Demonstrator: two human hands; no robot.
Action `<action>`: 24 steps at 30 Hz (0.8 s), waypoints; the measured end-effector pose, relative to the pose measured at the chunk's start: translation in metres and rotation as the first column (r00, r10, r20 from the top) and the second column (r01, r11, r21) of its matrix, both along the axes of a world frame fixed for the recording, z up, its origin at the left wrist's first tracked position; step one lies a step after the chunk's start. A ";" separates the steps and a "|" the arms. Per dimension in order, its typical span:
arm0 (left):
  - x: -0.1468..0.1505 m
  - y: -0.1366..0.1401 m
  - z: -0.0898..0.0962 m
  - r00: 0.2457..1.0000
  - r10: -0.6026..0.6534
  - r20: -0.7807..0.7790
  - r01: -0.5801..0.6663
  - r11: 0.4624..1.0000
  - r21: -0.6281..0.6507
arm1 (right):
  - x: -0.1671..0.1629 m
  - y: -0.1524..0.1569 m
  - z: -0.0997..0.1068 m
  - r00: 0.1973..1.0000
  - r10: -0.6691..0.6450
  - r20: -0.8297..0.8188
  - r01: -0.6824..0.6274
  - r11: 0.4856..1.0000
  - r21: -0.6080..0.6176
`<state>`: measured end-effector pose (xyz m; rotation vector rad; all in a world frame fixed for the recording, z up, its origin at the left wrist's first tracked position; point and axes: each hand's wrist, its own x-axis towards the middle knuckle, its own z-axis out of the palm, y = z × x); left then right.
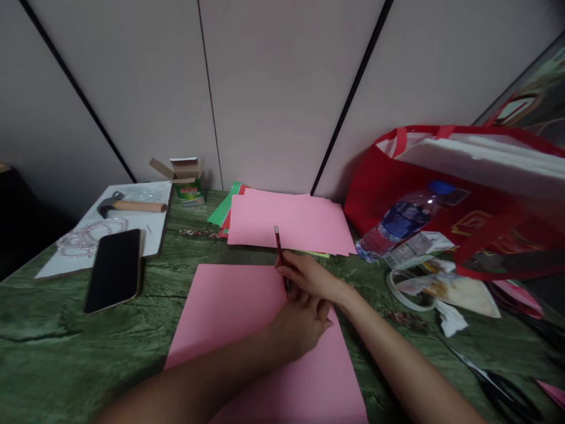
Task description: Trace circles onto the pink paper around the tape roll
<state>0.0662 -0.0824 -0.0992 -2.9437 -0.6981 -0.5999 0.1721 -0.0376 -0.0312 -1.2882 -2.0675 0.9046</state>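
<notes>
R hand (309, 275) w/ prob. pencil (278, 241) over ppr (233, 306).

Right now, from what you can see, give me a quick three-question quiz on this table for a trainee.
1. Which hand holds the pencil over the large pink sheet?

2. True or false: the hammer lies on the white board at the left.

3. What colour is the cap of the bottle by the red bag: A, red; B, blue; C, white?

Key
1. The right hand.
2. True.
3. B, blue.
</notes>
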 end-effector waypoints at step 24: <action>-0.001 0.003 0.009 0.995 0.030 -0.098 -0.033 0.999 -0.025 | 0.040 0.027 -0.036 0.922 -0.378 -0.081 0.386 0.915 0.115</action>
